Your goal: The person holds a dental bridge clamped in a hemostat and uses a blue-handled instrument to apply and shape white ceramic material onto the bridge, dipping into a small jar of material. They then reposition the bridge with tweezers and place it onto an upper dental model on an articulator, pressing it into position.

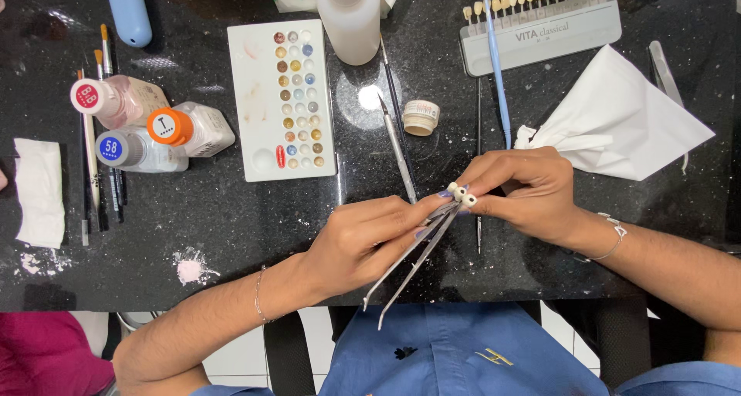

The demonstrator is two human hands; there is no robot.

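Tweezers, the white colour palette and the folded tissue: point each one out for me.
tweezers point(417, 253), head view, on the metal arms below the left hand.
white colour palette point(258, 95), head view, on its bare left part.
folded tissue point(625, 118), head view, on its flat middle.

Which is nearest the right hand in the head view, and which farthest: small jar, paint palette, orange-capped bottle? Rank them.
From the right hand:
1. Small jar, up and left, close by.
2. Paint palette, farther left.
3. Orange-capped bottle, farthest left.

Left hand point(363, 238) grips tweezers point(417, 249); right hand point(529, 191) pinches white teeth point(461, 194).
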